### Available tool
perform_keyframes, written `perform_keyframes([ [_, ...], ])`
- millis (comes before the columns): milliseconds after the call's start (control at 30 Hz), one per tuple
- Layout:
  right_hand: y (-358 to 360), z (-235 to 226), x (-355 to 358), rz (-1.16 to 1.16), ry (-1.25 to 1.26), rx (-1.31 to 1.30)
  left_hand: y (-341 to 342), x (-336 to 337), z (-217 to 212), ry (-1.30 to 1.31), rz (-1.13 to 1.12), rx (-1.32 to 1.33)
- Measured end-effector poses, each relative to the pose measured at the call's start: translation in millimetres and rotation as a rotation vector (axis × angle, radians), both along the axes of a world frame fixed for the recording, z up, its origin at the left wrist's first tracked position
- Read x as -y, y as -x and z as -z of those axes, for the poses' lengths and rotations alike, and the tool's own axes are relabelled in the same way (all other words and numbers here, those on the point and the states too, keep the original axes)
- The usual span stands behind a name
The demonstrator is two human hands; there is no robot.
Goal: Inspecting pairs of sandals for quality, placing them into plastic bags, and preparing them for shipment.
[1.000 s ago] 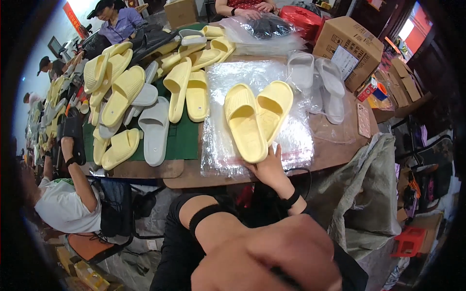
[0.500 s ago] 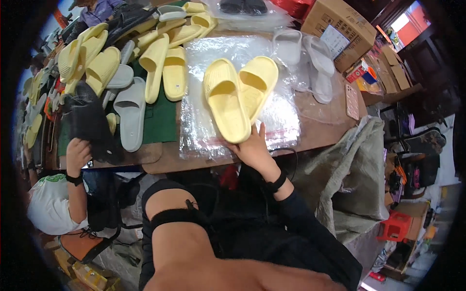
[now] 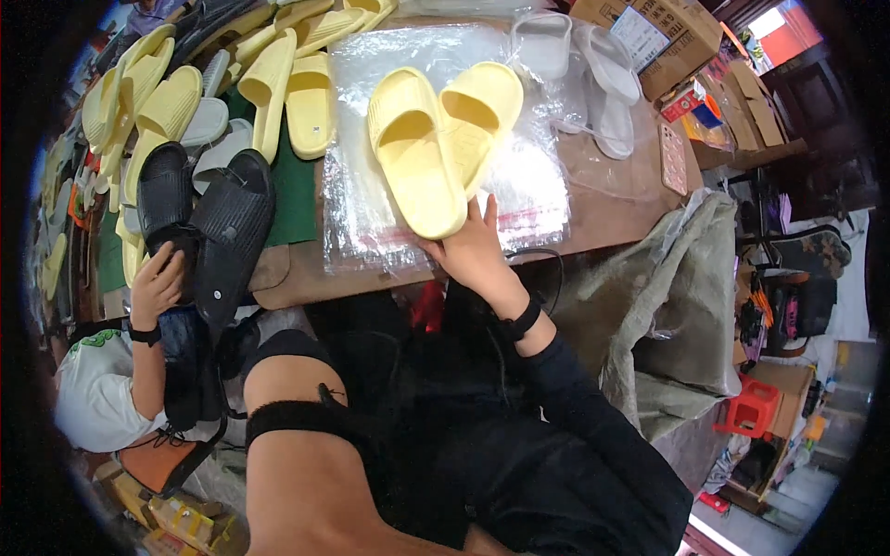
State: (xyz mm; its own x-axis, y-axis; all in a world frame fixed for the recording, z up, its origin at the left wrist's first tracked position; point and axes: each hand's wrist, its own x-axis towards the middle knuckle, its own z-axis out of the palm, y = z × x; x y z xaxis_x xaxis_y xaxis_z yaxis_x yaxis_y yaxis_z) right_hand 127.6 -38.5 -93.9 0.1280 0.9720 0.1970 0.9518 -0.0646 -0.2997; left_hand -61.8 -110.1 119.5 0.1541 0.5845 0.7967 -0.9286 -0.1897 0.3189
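Observation:
My right hand comes in from the lower right in a dark sleeve with a black wristband. It is closed at the heel end of a pair of yellow slide slippers, thumb on the near left side and fingers along the right. The two slippers overlap, toes pointing away and spread apart. Beneath them lies a stack of clear plastic bags on the brown tabletop. My left hand does not appear; my own body and dark clothing fill the lower middle.
At left a co-worker's hand holds black slippers. Beyond them are piled yellow slippers and grey ones. Translucent slippers, a phone and a carton occupy the right. A greenish-grey sack hangs beside the table.
The table and yellow slippers appear higher and slightly further left in the picture, my right hand still at their heels. The co-worker's black slippers have turned and now show apart.

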Motion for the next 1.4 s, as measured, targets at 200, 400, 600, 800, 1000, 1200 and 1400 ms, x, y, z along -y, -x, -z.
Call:
perform_keyframes([
  [200,-1.8,-5.3,-1.5,0.012,0.097,-0.028,21.5,4.1,-5.2,0.063,0.026,-0.076],
  [400,1.4,8.0,-2.5,0.029,0.043,0.042,26.0,-7.7,-9.0,0.075,0.142,-0.083],
  [600,1.9,10.7,1.3,0.028,0.070,0.029,18.4,-23.9,-10.2,0.056,0.299,-0.066],
  [800,0.3,9.6,-0.7,0.036,0.043,-0.003,15.4,-38.3,-23.6,0.024,0.394,-0.082],
  [1000,-3.9,8.1,-5.3,0.019,0.101,0.011,11.9,-58.1,-33.2,-0.049,0.468,-0.107],
  [1200,6.7,-11.3,-2.1,-0.082,0.034,-0.101,-0.1,-89.0,-49.5,-0.524,0.340,0.143],
  [1400,-9.4,-38.7,11.5,-0.137,0.092,-0.286,-8.5,-116.3,55.3,-0.010,-0.243,-1.333],
])
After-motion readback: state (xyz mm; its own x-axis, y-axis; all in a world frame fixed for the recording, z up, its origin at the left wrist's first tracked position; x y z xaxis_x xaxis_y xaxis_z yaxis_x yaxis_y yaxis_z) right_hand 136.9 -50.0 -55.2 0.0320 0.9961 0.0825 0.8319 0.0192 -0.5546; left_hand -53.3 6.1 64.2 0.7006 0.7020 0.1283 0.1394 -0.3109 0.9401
